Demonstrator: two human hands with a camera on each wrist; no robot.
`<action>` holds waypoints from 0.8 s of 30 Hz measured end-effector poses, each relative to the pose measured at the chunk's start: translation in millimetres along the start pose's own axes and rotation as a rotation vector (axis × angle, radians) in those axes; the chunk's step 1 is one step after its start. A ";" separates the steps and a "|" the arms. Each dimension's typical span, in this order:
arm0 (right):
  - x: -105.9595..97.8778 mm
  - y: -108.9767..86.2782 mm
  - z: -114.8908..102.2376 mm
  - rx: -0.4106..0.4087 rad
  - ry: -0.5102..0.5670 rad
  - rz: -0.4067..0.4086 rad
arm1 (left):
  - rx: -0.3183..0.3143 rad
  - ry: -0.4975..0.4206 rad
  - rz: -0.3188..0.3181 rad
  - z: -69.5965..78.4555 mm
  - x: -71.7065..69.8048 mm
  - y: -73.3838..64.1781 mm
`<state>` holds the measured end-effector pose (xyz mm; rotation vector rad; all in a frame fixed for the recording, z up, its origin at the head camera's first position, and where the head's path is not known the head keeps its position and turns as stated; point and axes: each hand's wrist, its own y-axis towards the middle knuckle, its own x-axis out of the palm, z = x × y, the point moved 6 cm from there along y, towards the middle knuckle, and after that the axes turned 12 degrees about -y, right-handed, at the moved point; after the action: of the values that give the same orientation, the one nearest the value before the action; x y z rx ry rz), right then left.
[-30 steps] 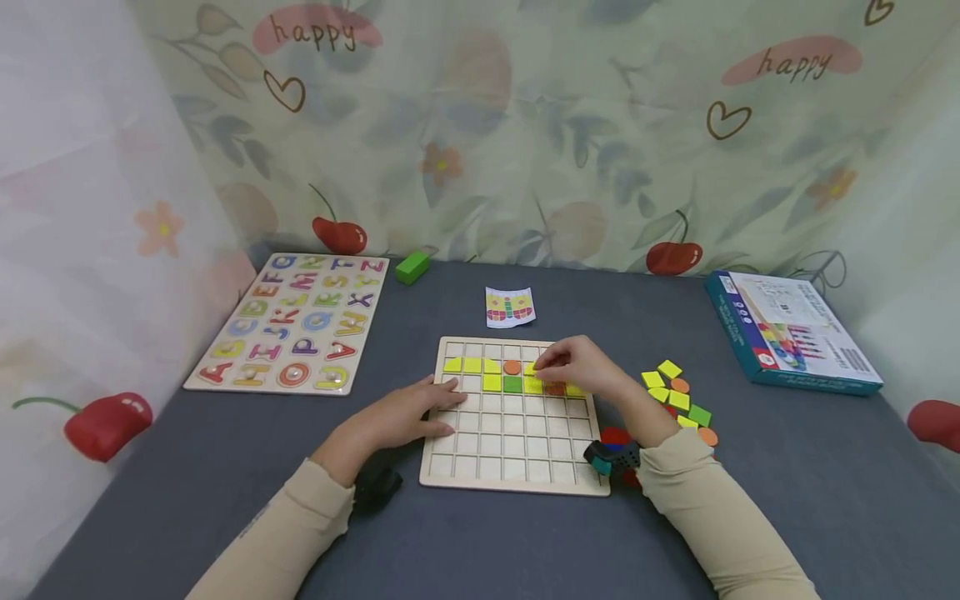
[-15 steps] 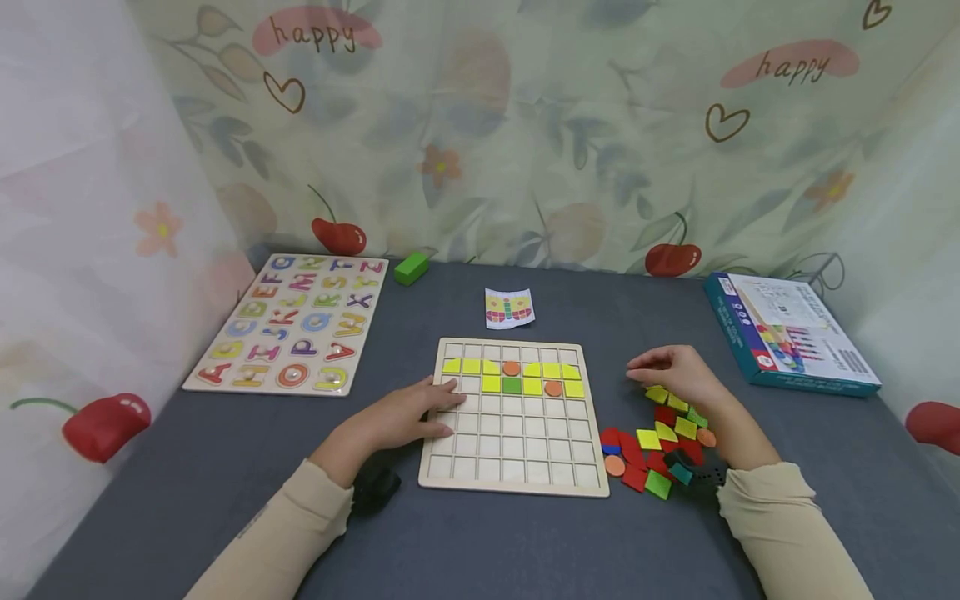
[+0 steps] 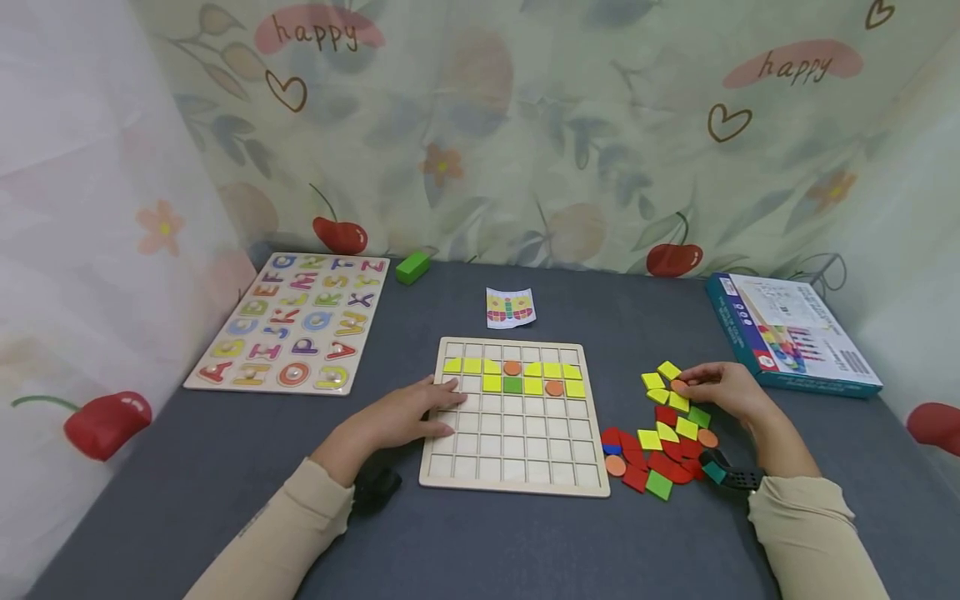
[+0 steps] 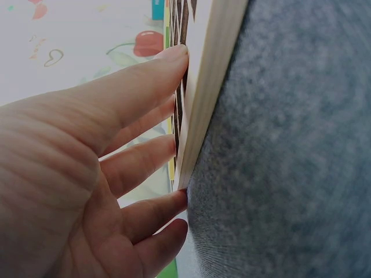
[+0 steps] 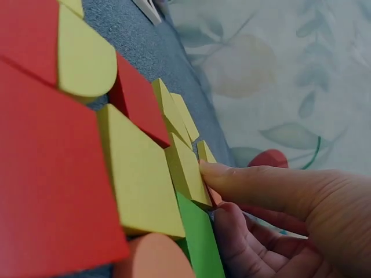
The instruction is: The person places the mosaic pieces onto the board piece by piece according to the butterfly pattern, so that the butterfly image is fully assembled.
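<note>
Pinching orange disc (image 3: 677, 386): right hand (image 3: 726, 390) | fingers spread on gridded board (image 3: 517, 448): left hand (image 3: 405, 413) | curtain (image 3: 525, 158): "happy"

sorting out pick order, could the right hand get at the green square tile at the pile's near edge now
Probably yes: nothing lies on the green square tile, and its near side is open, though red tiles lie beyond it. The right hand would need to leave the orange disc.

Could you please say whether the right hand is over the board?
No, the right hand is at the loose tiles beside the board.
</note>
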<state>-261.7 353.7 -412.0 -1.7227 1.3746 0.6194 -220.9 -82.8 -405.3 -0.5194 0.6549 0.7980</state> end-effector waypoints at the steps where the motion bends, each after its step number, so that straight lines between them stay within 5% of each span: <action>1: 0.2 0.3 0.2 0.000 -0.004 0.000 | 0.001 0.000 0.001 0.0 0.0 0.0; 14: 2.1 0.8 -8.4 -0.010 0.053 -0.032 | -0.011 0.003 -0.002 1.7 -0.5 -1.5; 24: 14.4 14.5 -73.6 -0.143 0.101 -0.037 | -0.006 0.005 0.002 0.3 -0.7 -0.9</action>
<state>-279.9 283.5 -388.1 -1.9117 1.3927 0.6307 -220.5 -83.5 -404.4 -0.5265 0.6575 0.8012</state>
